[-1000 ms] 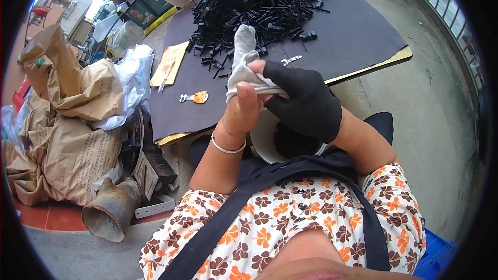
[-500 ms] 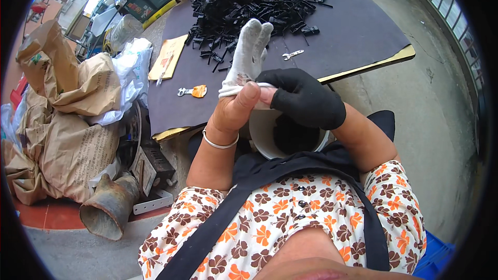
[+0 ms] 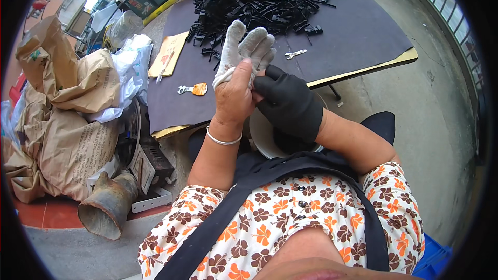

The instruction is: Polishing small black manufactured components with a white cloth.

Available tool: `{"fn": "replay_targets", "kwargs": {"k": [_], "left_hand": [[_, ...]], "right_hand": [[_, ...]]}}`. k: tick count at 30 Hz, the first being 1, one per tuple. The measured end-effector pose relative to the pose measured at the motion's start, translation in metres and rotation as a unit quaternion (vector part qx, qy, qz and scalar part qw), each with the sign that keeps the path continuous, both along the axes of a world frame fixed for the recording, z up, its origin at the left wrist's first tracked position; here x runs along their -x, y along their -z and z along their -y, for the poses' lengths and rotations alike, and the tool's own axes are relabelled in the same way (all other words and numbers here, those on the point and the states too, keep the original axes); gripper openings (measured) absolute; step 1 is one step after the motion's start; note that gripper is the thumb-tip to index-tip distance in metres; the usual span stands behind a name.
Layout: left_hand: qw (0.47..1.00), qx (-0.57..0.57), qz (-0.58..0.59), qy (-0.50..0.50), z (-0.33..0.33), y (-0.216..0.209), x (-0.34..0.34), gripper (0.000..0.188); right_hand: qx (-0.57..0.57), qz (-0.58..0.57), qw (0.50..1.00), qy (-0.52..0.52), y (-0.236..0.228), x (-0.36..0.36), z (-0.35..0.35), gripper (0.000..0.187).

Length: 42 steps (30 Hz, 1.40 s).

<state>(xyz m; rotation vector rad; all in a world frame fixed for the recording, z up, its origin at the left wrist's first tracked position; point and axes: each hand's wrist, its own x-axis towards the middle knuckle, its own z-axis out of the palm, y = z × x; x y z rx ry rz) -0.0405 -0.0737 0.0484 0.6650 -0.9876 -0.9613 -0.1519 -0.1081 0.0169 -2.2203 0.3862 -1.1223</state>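
The left hand (image 3: 234, 91) spreads fingers in one white glove (image 3: 228, 54); the right hand (image 3: 287, 99), in one black glove (image 3: 301, 116), curls close, hold unclear. Two wrenches (image 3: 296, 53) lie near.

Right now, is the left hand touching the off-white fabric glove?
Touching: the head view shows the off-white fabric glove pulled partway over the left hand, thumb bare.
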Motion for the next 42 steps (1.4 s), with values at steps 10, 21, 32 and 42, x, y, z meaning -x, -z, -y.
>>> {"fn": "replay_targets", "kwargs": {"k": [10,21,32,42], "left_hand": [[0.750,-0.056,0.568,-0.334,-0.013,0.021,-0.121,0.024],[0.613,-0.152,0.686,-0.361,0.023,0.053,-0.111,0.025],[0.707,-0.184,0.619,-0.288,0.007,0.062,-0.107,0.017],[0.664,-0.167,0.673,-0.279,0.015,0.070,-0.103,0.025]], "right_hand": [[0.039,-0.148,0.987,0.046,0.004,0.034,0.081,0.017],[0.180,-0.368,0.885,0.222,0.035,0.008,0.100,0.012],[0.035,-0.238,0.961,0.138,0.030,0.006,0.091,0.015],[0.042,-0.403,0.914,-0.001,0.013,-0.033,0.026,0.031]]}}
